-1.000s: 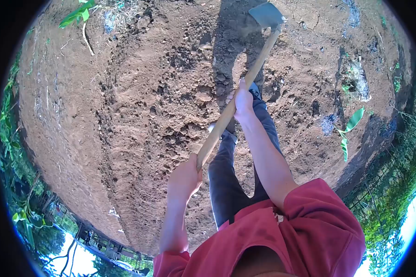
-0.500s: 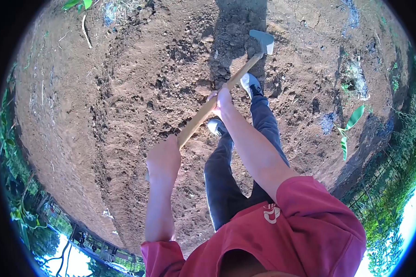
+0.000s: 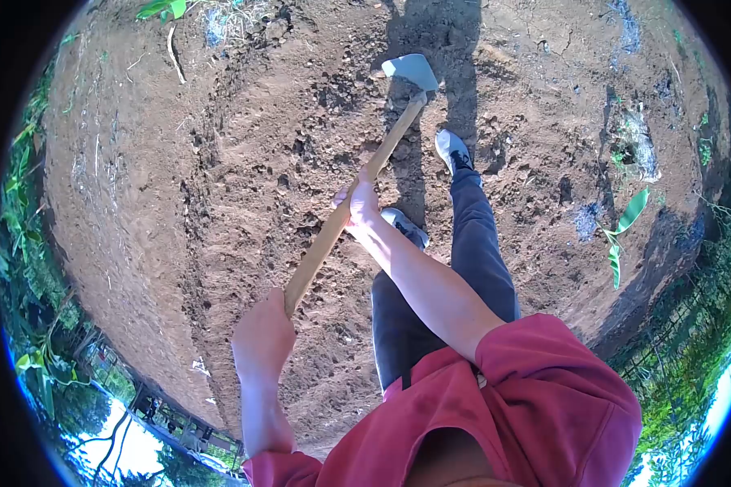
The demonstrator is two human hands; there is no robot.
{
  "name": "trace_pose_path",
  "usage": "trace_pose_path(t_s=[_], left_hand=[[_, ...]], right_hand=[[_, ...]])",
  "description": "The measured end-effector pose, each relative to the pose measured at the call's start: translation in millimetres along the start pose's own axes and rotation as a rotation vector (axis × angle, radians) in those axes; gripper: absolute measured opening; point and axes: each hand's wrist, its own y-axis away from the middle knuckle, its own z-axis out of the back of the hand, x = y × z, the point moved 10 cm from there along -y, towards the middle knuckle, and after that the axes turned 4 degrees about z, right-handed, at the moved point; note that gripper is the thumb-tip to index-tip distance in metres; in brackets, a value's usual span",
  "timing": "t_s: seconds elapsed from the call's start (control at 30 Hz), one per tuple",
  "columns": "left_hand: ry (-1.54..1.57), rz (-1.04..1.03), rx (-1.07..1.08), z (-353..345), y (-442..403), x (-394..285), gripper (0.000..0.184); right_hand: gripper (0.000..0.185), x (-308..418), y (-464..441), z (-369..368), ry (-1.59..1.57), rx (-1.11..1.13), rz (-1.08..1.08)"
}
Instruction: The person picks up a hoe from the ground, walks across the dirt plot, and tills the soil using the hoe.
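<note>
A hoe [image 3: 325,242] slants across the middle of the head view, its pale wooden handle running from lower left to upper right. At the far end sits the broad metal blade [image 3: 414,71], over brown soil; I cannot tell whether it touches the ground. My left hand [image 3: 265,337] is wrapped round the handle's near end. Further up the shaft, my right hand [image 3: 359,203] grips it closed, the forearm crossing in front of my legs.
Loose, cloddy soil [image 3: 244,235] surrounds my feet. My right shoe [image 3: 452,148] is ahead of my left shoe [image 3: 406,226]. A leafy young plant [image 3: 623,227] grows at right, beside a pale debris patch [image 3: 640,146]. A stick [image 3: 175,55] lies at upper left.
The hoe blade has swung left. Both hands have shifted left and back toward my body, still holding the handle. More of the left leg shows bent.
</note>
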Motion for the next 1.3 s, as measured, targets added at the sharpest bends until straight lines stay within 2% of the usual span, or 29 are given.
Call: trace_pose_path(t_s=[0.2,0.3,0.37,0.43,0.47,0.57,0.6,0.7,0.8,0.83,1.0,1.13,1.23,1.3], left_hand=[[0.087,-0.032,0.003,-9.5,19.9,-3.1,0.012],[0.211,-0.147,0.037,-34.1,3.6,-31.8,0.012],[0.267,-0.198,0.073,-64.6,-19.1,-59.6,0.013],[0.334,-0.300,-0.058,-87.7,-45.9,-89.5,0.015],[0.357,-0.299,-0.045,-106.9,-61.0,-97.0,0.016],[0.366,-0.291,-0.058,-131.0,-95.4,-99.4,0.018],[0.341,-0.271,-0.086,-128.5,-99.3,-88.4,0.017],[0.276,-0.243,-0.120,-135.0,-91.1,-51.6,0.016],[0.224,-0.202,-0.128,-150.6,-69.0,-17.5,0.011],[0.220,-0.187,-0.127,-149.6,-63.0,-6.8,0.011],[0.205,-0.120,-0.074,-134.0,-20.3,38.3,0.009],[0.236,-0.139,-0.121,-133.3,3.8,66.9,0.010],[0.333,-0.025,0.044,-143.5,19.1,79.3,0.012],[0.398,-0.007,0.039,-135.3,38.2,78.6,0.013]], right_hand=[[0.041,33.9,24.8,7.6,0.060,0.038,0.095],[0.042,78.7,2.1,39.4,0.166,0.033,0.155],[0.040,118.1,-9.3,62.6,0.254,-0.091,0.251],[0.038,140.6,-37.3,79.5,0.321,-0.040,0.273],[0.032,145.9,-58.2,93.9,0.418,-0.065,0.279],[0.035,119.0,-106.3,117.9,0.377,-0.069,0.193],[0.038,100.0,-122.6,118.8,0.273,0.006,0.138],[0.039,48.7,-130.6,133.9,0.247,-0.075,0.141],[0.039,9.2,-93.1,127.0,0.324,-0.014,0.170],[0.041,-3.6,-90.7,131.6,0.195,-0.076,0.110],[0.039,-49.2,-47.5,114.3,0.180,0.009,0.084],[0.041,-82.9,-17.1,104.4,0.154,0.011,0.044],[0.043,-87.8,-1.1,92.4,0.189,0.024,0.032],[0.044,-83.7,5.7,98.2,0.223,0.008,-0.003]])
